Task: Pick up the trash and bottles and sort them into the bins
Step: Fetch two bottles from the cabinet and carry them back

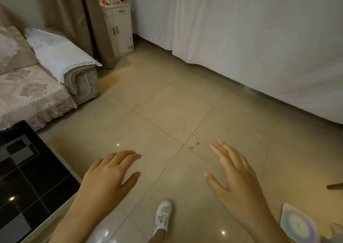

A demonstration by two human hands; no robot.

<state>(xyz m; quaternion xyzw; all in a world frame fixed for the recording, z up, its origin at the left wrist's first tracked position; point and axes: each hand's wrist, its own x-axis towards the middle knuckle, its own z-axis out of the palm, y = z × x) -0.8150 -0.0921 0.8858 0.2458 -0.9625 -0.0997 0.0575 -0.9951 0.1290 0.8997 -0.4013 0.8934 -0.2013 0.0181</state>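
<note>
My left hand (109,176) hangs over the beige floor tiles with fingers relaxed and slightly spread, holding nothing. My right hand (235,177) is held out beside it, fingers straight and apart, also empty. No bottle and no bin shows in this view. A flat white square item with a pastel ring pattern (298,224) lies on the floor at the lower right, just right of my right forearm; I cannot tell what it is.
A black glass coffee table (27,183) fills the lower left. A covered sofa (31,87) stands at left, a small cream cabinet (118,29) at the back, white drapes (259,38) along the right. My white shoe (163,216) is below.
</note>
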